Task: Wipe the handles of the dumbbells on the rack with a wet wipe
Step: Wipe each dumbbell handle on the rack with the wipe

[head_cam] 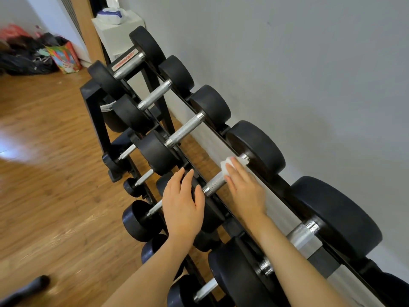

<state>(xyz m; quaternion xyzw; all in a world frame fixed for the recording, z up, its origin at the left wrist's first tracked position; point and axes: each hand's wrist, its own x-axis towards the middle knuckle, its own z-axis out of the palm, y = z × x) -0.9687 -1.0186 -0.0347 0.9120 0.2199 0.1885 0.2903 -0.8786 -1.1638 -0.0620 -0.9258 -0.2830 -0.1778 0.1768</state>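
Observation:
A black rack (93,100) holds several black dumbbells with knurled silver handles along a grey wall. My right hand (244,189) lies over the handle (215,181) of the fourth top-row dumbbell, pressing a white wet wipe (228,166) onto it with fingers fairly straight. My left hand (182,202) rests flat, fingers spread, on that dumbbell's near black head (199,193), which it mostly hides. The far head (256,147) sits by the wall. Other handles (184,129) (155,95) (303,234) lie bare on the top row.
Smaller dumbbells (135,220) sit on lower rack tiers. A white box (119,34) with a wipes pack (110,15) on top stands at the rack's far end. Bags (64,55) are piled in the far left corner on a wooden floor (44,173).

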